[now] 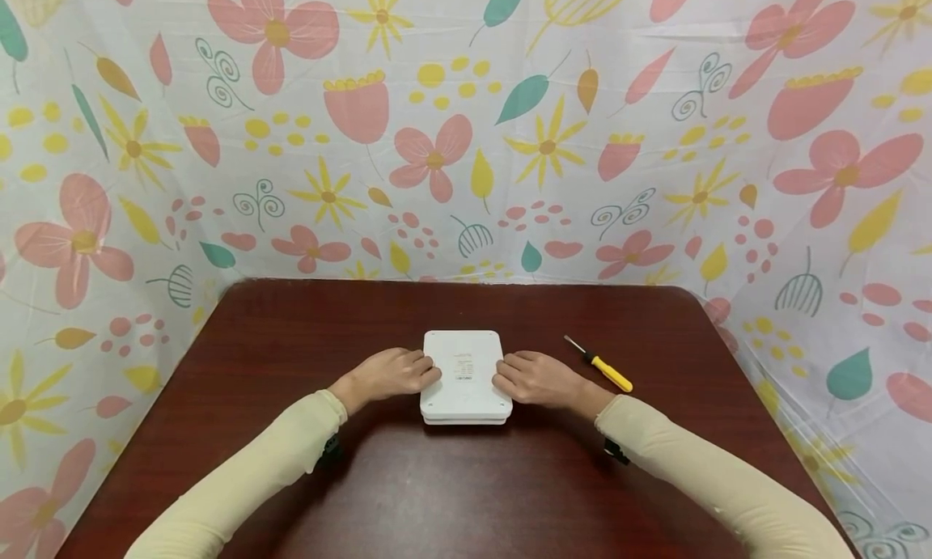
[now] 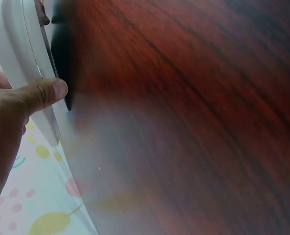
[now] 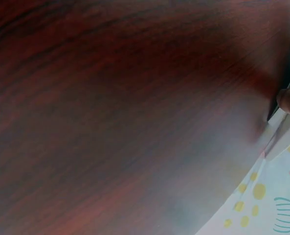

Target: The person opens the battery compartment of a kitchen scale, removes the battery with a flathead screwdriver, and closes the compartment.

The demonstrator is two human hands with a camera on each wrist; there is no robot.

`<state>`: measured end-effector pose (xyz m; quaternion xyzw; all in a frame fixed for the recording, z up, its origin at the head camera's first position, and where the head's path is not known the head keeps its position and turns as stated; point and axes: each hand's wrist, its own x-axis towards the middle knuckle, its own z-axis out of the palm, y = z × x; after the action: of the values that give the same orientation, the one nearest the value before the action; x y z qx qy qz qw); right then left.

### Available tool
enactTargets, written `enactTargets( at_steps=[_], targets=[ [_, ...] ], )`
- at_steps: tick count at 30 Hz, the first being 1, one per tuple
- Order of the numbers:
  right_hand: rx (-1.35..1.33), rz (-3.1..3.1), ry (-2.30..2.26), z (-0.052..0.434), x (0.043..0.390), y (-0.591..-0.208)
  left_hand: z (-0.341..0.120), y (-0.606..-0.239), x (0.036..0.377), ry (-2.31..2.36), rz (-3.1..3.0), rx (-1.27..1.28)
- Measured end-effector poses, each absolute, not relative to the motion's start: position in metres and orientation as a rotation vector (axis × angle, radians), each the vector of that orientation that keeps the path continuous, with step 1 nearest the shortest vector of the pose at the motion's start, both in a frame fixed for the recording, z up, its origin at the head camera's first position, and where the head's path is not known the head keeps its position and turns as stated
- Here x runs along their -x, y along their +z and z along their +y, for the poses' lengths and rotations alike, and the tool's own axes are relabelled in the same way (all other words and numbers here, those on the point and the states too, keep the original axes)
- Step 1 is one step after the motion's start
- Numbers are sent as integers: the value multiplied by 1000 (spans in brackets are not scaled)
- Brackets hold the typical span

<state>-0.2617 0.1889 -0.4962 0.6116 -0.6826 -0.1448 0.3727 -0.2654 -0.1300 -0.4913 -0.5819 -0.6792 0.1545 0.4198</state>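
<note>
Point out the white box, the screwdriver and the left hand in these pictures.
white box (image 1: 463, 365): head view, middle of its top face.
screwdriver (image 1: 611, 374): head view, on its yellow handle.
left hand (image 1: 389, 373): head view, back of the hand beside the box.

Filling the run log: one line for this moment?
left hand: grips white device | right hand: grips device | yellow screwdriver: untouched on table

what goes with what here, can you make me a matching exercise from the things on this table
Things:
1. white device
2. screwdriver
3. left hand
4. table

Descriptions:
a. dark red-brown wood
b. grips the device's left edge
c. yellow handle, lying right of the right hand
d. flat, rounded corners, held between both hands

Pairs: 1-d, 2-c, 3-b, 4-a
</note>
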Motion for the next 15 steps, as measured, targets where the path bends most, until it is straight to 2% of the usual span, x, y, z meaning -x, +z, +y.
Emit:
enactTargets(
  at_steps=[15],
  targets=[
    [-1590,-1725,-359,188,259,-495,-133,-494,266,357,-1728,1476]
  ],
)
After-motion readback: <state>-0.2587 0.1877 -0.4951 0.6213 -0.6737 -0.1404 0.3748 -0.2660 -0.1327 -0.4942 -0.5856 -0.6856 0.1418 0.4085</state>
